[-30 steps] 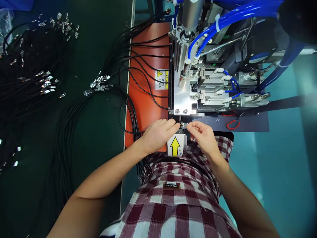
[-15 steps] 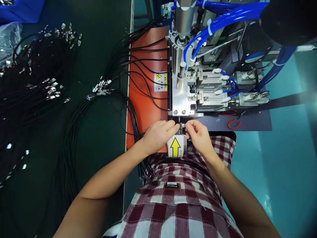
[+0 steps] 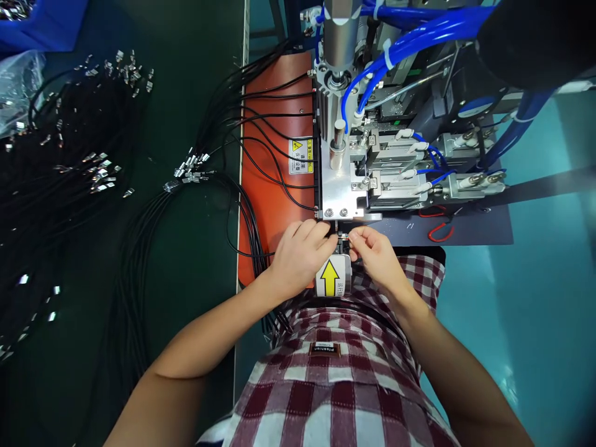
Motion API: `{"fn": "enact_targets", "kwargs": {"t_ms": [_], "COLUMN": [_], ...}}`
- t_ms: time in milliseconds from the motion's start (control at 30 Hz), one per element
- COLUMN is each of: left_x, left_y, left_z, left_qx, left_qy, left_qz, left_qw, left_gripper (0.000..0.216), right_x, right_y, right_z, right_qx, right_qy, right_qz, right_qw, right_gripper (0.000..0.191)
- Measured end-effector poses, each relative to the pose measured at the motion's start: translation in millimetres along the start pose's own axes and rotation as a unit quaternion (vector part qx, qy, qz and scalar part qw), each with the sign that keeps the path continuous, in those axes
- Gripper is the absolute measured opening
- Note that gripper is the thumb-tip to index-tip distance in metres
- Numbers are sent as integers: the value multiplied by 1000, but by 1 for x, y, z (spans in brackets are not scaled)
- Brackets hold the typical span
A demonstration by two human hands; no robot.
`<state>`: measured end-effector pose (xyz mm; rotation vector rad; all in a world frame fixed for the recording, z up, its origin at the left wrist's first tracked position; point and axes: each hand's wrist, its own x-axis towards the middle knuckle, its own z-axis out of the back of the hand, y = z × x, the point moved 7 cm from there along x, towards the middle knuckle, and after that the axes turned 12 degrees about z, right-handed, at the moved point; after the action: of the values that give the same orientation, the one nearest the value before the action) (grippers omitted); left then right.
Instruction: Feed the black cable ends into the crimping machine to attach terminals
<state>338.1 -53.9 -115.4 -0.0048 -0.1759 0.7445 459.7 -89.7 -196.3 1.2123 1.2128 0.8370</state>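
A black cable (image 3: pixel 251 253) runs across the orange sheet and under my left hand (image 3: pixel 300 254). The fingers of that hand are closed at the near end of the machine's track, and the cable's hidden stretch passes beneath them. A small shiny metal connector (image 3: pixel 343 236) shows between my two hands. From the right, my right hand (image 3: pixel 375 253) pinches the connector's outer end between thumb and forefinger. Just below the fingertips is a plate with a yellow arrow (image 3: pixel 330 276).
A machine with a metal head (image 3: pixel 342 192) and blue air tubes (image 3: pixel 419 40) stands ahead. Several cables lie over the orange sheet (image 3: pixel 274 205). Cable bundles with metal ends (image 3: pixel 190 166) cover the dark table at left, below a blue bin (image 3: pixel 46 28). Red-handled tools (image 3: pixel 440 233) lie at right.
My left hand's fingers have shifted slightly, with its knuckles raised a little higher. My right hand stays at the connector. The whole view has moved very slightly.
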Motion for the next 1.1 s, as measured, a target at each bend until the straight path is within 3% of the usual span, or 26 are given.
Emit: {"fn": "enact_targets", "kwargs": {"t_ms": [233, 600, 867, 1000, 1100], "left_x": [-9, -9, -5, -23, -48], "left_y": [-7, -5, -3, 8, 15], "left_z": [-7, -12, -11, -6, -4], "left_qx": [-42, -49, -95, -157, -142], "left_qy": [75, 83, 65, 62, 55], "left_qz": [45, 59, 88, 132, 184], "left_qw": [995, 994, 989, 977, 971], "left_gripper": [31, 34, 32, 36, 42], "right_x": [-1, -1, -4, -2, -2], "right_y": [-2, 2, -12, -9, -8], "right_z": [2, 1, -10, -8, -6], "right_qx": [25, -17, 106, 111, 103], "right_qy": [-14, -50, -60, -44, -50], "right_qz": [20, 44, -24, -8, 2], "right_qw": [999, 998, 992, 993, 993], "right_gripper": [26, 29, 29, 31, 30]}}
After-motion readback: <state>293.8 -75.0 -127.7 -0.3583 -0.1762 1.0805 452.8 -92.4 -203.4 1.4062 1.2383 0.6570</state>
